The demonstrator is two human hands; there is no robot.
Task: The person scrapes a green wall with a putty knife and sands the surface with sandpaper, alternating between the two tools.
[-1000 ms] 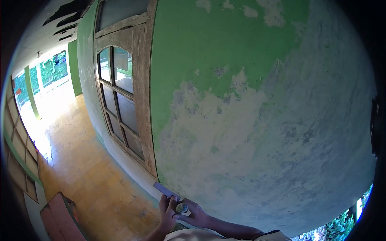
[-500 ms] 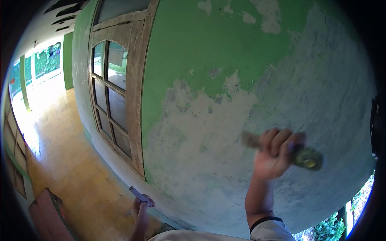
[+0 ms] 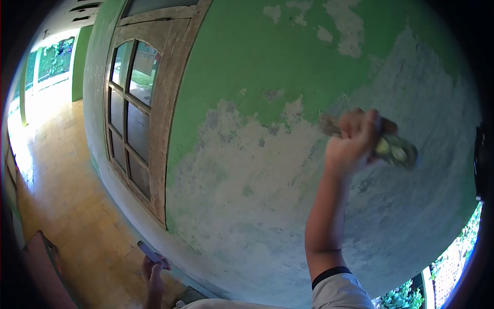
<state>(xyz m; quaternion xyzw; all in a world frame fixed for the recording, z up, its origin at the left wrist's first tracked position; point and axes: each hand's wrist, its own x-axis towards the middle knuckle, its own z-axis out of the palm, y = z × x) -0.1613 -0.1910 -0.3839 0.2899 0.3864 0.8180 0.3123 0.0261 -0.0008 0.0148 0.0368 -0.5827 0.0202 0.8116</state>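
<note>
My right hand [image 3: 354, 141] is raised in front of the peeling wall [image 3: 247, 154], its fingers wrapped round a short tool, blurred by motion. The tool's brownish narrow end [image 3: 328, 124] points left, toward the edge where green paint meets bare plaster. Out of the other side of the fist comes its wider, dark greenish end [image 3: 396, 151] with pale spots. Low on the left, my left hand [image 3: 156, 269] is closed on a slim grey-violet tube [image 3: 148, 251] with a dark tip, held away from the wall above the floor.
Left of the bare patch is a worn wooden door or window frame [image 3: 170, 103] with glass panes. A yellowish tiled floor [image 3: 72, 190] runs along the wall. A reddish piece of furniture [image 3: 43, 270] stands at the lower left. Plants [image 3: 401, 297] show at the lower right.
My right hand has moved up the wall with the tool, toward the green paint edge. My left hand appears lower and further left, still holding the tube; the whole view has shifted slightly.
</note>
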